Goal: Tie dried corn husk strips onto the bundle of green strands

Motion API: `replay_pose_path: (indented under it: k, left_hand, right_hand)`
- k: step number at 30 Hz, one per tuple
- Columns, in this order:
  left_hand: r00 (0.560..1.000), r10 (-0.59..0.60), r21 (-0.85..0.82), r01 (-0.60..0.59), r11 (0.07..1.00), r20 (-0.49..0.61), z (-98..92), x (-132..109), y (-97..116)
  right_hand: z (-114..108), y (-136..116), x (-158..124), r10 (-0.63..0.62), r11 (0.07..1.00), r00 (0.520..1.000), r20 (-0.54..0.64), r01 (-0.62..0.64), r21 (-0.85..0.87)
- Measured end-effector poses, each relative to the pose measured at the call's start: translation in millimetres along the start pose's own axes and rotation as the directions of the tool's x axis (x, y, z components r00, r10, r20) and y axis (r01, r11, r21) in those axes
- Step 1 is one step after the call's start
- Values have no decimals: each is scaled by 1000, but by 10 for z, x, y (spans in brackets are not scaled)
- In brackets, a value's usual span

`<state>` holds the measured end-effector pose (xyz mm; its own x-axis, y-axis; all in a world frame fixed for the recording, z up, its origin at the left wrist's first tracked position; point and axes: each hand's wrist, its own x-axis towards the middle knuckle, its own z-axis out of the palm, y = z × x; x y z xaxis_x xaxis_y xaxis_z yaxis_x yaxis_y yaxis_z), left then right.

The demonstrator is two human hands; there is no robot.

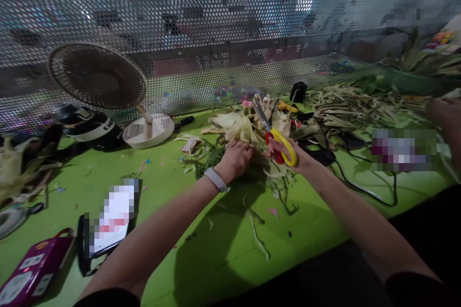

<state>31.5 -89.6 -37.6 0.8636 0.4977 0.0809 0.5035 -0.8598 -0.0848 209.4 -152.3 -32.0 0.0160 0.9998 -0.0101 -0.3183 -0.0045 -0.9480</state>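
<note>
My right hand is closed around the scissors, which have red and yellow handles. Their metal blades point up and away, over a heap of dried plant leaves that look like corn husks. Beside it, my left hand, with a pale band on its wrist, has its fingers curled down into the near side of the husks. The fingertips are partly hidden among the leaves. Green leafy sprigs lie just left of that hand, and loose stems are scattered on the green tabletop in front.
A white fan and a dark bottle stand at the back left, before a perforated metal screen. A phone and a purple device lie front left. Right are black cables, more husks and another person's hand.
</note>
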Motion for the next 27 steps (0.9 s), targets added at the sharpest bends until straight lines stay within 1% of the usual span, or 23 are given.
replay_pose_path:
  k: [3, 5, 6, 8, 9, 11, 13, 14, 15, 17, 18, 20, 21, 22, 23, 24, 25, 26, 27]
  left_hand:
    - [995, 64, 25, -62, 998, -75, 73, -9, -112]
    - [991, 76, -33, -79, 996, -106, 66, -29, -183]
    - [991, 52, -84, -62, 995, -124, 54, -40, -214]
    - [982, -44, -203, 6, 979, -181, 28, -56, -273]
    - [970, -110, -267, 49, 963, -216, 22, -57, -307]
    - [930, -250, -415, 122, 902, -269, 44, -40, -397]
    - [897, -359, -573, 156, 805, -259, 112, -7, -526]
    - [884, -407, -633, 181, 753, -231, 154, 10, -601]
    - [858, -466, -656, 226, 720, -216, 195, 22, -677]
    - [799, -565, -626, 334, 704, -208, 238, 22, -803]
    - [788, -586, -597, 382, 705, -188, 230, 8, -836]
    - [800, -580, -512, 437, 739, -154, 149, -43, -816]
    - [793, -579, -445, 455, 771, -192, 83, -72, -760]
    - [763, -583, -364, 478, 799, -279, 12, -98, -677]
    - [744, -566, -291, 487, 824, -355, -55, -115, -575]
    - [751, -529, -238, 472, 849, -396, -107, -121, -461]
    - [801, -458, -199, 413, 889, -385, -139, -114, -343]
    - [874, -360, -172, 320, 932, -325, -145, -93, -231]
    - [948, -218, -149, 187, 971, -234, -126, -62, -130]
  right_hand:
    - [41, 115, 98, 9, 1000, 997, -81, -8, 16]
    - [20, 157, 115, 26, 1000, 993, -114, -24, 12]
    - [2, 164, 113, 29, 1000, 991, -130, -28, 10]
    - [-30, 160, 97, 16, 1000, 985, -172, -15, 7]
    - [-41, 153, 88, 4, 1000, 981, -195, -2, 8]
    - [-51, 146, 75, -11, 1000, 973, -232, 14, 12]
    - [-51, 156, 73, -9, 1000, 972, -234, 11, 6]
    - [-49, 167, 75, -8, 1000, 974, -227, 8, 0]
    - [-48, 180, 76, -8, 1000, 976, -219, 6, -6]
    - [-47, 206, 76, -11, 1000, 978, -208, 8, -16]
    - [-47, 213, 74, -15, 1000, 978, -210, 11, -18]
    - [-44, 212, 67, -20, 1000, 975, -220, 17, -18]
    - [-40, 204, 66, -23, 1000, 974, -223, 20, -17]
    - [-35, 192, 70, -29, 1000, 974, -226, 26, -17]
    - [-27, 179, 79, -38, 999, 973, -226, 35, -19]
    - [-17, 166, 94, -51, 999, 972, -228, 47, -23]
    - [-6, 156, 114, -67, 998, 970, -233, 63, -26]
    - [5, 151, 135, -81, 997, 968, -237, 77, -26]
    - [15, 151, 156, -88, 996, 968, -236, 85, -22]
